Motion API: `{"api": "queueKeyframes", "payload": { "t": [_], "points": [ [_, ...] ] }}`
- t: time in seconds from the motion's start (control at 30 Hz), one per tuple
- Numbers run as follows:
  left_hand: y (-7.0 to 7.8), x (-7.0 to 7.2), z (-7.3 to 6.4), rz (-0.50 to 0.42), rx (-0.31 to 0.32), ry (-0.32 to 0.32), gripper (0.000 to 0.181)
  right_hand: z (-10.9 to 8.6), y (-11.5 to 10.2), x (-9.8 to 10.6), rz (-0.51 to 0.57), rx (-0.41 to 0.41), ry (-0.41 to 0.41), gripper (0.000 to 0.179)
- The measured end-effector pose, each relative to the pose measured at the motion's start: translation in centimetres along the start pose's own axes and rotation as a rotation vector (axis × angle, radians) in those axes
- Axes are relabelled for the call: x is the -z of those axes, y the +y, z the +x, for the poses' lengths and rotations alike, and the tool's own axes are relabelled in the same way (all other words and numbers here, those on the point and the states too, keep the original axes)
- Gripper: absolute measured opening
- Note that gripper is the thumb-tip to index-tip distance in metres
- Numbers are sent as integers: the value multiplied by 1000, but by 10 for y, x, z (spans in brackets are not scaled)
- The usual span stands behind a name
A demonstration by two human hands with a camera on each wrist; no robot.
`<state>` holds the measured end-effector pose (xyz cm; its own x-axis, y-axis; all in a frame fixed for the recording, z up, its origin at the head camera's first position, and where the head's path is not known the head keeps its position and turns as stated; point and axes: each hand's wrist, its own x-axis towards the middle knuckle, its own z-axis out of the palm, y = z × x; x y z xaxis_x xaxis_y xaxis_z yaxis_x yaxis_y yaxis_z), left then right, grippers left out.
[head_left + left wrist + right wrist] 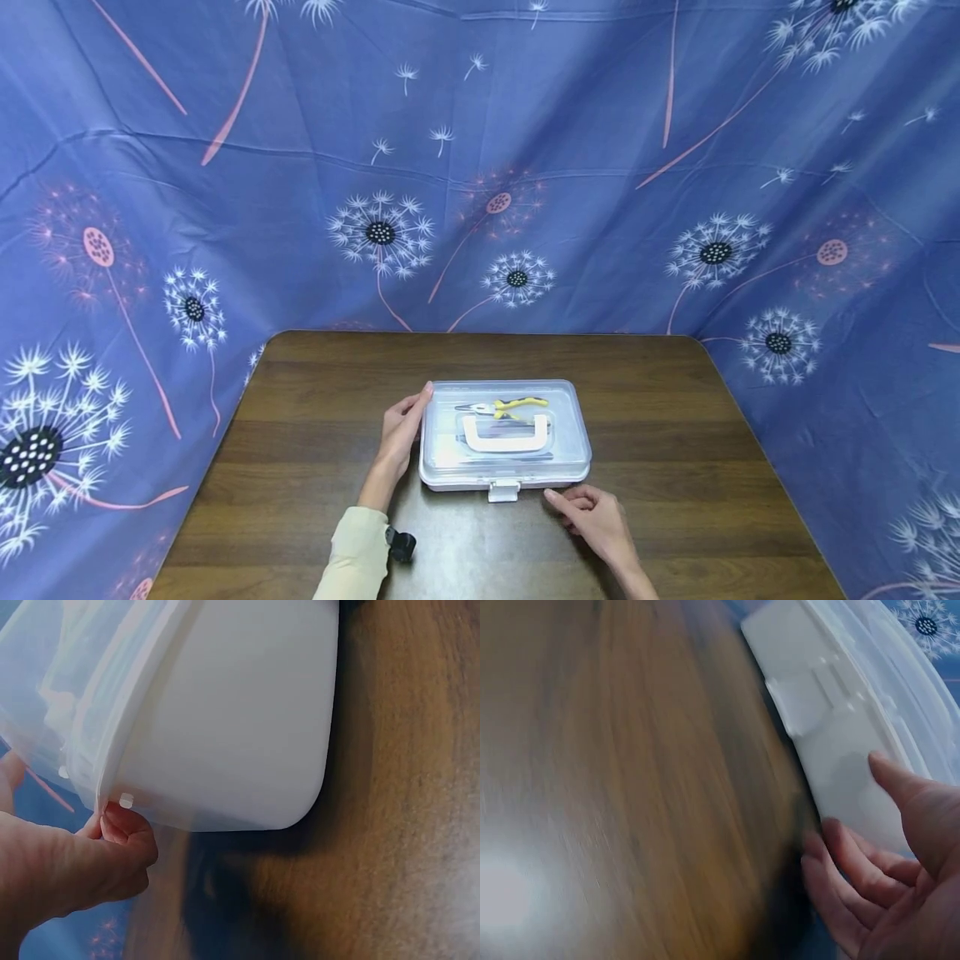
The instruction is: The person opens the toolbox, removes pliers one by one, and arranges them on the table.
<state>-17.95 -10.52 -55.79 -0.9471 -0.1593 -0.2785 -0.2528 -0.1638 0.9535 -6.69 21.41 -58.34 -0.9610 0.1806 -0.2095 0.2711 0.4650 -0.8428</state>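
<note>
A white toolbox with a clear lid stands on the table, its white carry handle folded flat. The front latch hangs outward from the box in the head view. Through the lid show pliers with yellow-and-black handles. At the box's left side, my left hand holds the lid's rim, fingers curled at its edge in the left wrist view. My right hand is by the front right corner, thumb and fingers apart and loosely bent beside the white front wall, gripping nothing.
The brown wooden table extends around the box on all sides. A blue cloth with a dandelion print hangs behind the table and along both sides. A black device is worn at the left wrist, by the pale sleeve.
</note>
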Motion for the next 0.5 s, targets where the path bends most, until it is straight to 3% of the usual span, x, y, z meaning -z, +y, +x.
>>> {"api": "queueKeyframes", "payload": {
  "t": [0.07,0.13,0.3,0.5],
  "points": [
    [0,2,-1,-35,29,-5,69,5,3,7,-37,47,71,42],
    [-1,5,-2,-62,56,-5,68,11,7,13,-33,143,99,52],
    [-4,6,-3,-112,89,8,58,27,12,21,50,420,54,81],
    [-6,6,-2,-192,67,-16,49,29,12,24,-1,462,67,82]
  ]
}}
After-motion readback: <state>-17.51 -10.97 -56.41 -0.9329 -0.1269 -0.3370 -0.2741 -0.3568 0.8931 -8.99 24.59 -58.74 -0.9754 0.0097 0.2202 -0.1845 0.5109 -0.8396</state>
